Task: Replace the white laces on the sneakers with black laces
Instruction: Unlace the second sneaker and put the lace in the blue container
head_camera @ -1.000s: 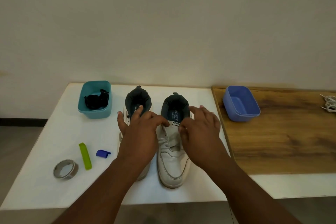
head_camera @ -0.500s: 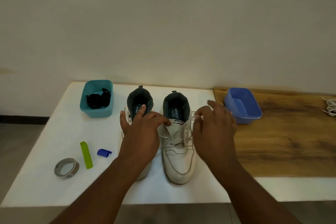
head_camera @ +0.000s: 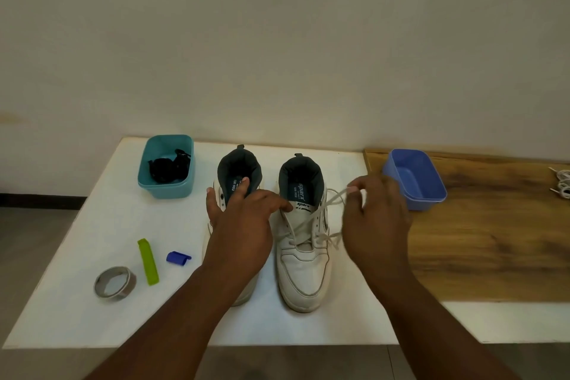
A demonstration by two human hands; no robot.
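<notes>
- White table (head_camera: 101, 225), plain wall behind.
- Right sneaker (head_camera: 303, 256) mid-table; right hand (head_camera: 374, 219) pinches its white lace (head_camera: 334, 199), pulled up beside the collar.
- Left hand (head_camera: 240, 225) rests on left sneaker (head_camera: 239, 173), fingers straight, forefinger on right sneaker's tongue.
- Black laces (head_camera: 166, 166) in teal tub (head_camera: 154, 188), left of sneakers.

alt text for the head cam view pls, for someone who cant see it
A person's right hand pinches a white lace and draws it out of the right sneaker, while the left hand rests on the left sneaker. On the white table, a teal tub holds black laces; a blue tub sits right.
</notes>
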